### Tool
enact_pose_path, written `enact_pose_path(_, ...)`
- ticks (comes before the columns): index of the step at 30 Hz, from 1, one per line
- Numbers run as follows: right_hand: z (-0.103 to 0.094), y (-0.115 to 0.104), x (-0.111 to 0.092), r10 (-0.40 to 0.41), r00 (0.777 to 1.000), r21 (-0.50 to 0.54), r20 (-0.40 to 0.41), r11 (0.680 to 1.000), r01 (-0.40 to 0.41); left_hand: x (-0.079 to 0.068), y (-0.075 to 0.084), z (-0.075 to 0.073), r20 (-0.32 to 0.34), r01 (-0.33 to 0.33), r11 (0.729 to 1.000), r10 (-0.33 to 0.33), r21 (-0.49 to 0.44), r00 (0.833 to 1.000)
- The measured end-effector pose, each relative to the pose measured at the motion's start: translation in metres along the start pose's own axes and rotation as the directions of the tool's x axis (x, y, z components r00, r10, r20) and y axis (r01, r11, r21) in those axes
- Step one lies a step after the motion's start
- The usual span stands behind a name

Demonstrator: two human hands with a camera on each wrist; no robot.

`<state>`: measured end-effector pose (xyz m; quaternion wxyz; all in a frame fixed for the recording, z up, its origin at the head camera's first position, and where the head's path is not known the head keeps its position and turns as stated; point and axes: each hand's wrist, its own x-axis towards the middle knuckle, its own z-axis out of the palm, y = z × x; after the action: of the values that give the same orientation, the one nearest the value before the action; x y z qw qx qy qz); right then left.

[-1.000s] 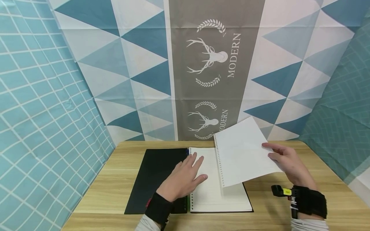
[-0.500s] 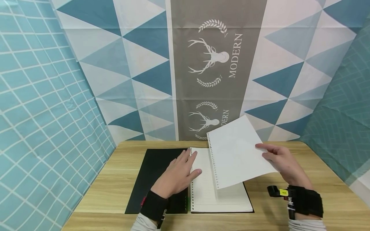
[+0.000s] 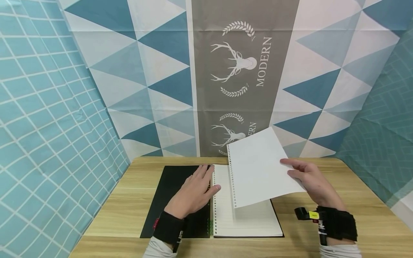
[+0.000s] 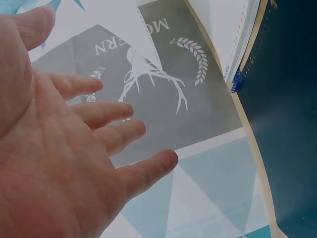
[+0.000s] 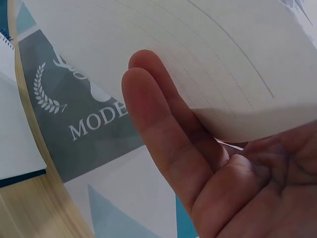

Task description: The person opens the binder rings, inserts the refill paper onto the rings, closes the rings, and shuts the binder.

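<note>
A white sheet of paper [image 3: 259, 168] with a row of punched holes down its left edge hangs tilted above a ring-bound notebook. My right hand [image 3: 311, 181] pinches the sheet by its right edge. Faint ruled lines show on the sheet [image 5: 208, 59] in the right wrist view. The notebook lies spread: its black cover [image 3: 174, 193] to the left, its lined pages [image 3: 222, 215] to the right, partly hidden under the sheet. Over the cover and binding, my left hand [image 3: 191, 191] has its fingers extended and holds nothing; whether it touches the cover cannot be told.
The notebook lies on a wooden table [image 3: 122, 200]. Behind it stands a patterned backdrop [image 3: 238, 71] with triangles and deer prints. A blue gridded sheet [image 3: 48, 125] borders the left side and a teal sheet [image 3: 384, 125] the right.
My right hand has carried the sheet leftward over the notebook pages. My left hand has shifted left, from the page edge toward the black cover.
</note>
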<state>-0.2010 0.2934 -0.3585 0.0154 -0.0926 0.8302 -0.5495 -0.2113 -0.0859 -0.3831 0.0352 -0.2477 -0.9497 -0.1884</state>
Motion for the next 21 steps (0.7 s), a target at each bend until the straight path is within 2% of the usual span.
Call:
enact_pose_path(12, 0.011, -0.007, 0.004, -0.042, 0.998, 0.038, 0.048, 0.998, 0.041, 0.001, -0.003, -0.002, -0.022, 0.024, 0.999, -0.023, 0.037, 0.999)
enact_pose_path(21, 0.024, -0.012, 0.008, -0.049, 0.994, 0.007, 0.097, 0.999, 0.048, 0.002, -0.004, -0.002, -0.020, 0.026, 1.000, -0.026, 0.015, 0.999)
